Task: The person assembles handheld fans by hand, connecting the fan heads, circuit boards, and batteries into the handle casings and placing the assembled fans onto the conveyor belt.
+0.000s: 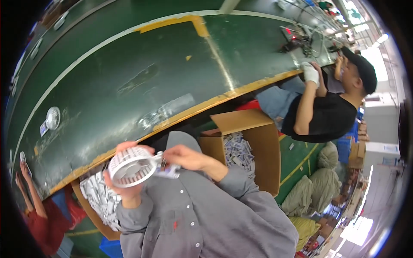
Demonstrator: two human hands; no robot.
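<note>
A small white handheld fan [134,168] with a round slatted cage is held up in front of my chest, over the near side of the workbench. My left hand [127,192] wraps round the cage, with fingers showing above and below it. At the fan's neck, my right hand [186,157] has its thumb and fingers closed. Beside those fingers is the handle end [167,172], pale and partly see-through, with small parts blurred. Whether the right fingers grip the handle or a tiny part on it cannot be made out.
On the green workbench [172,56] lies another white fan [53,118] at left. Cardboard boxes of small white packets stand at my left [112,234] and right [269,159]. A co-worker in black [325,116] sits at right; another in red [45,225] is at far left.
</note>
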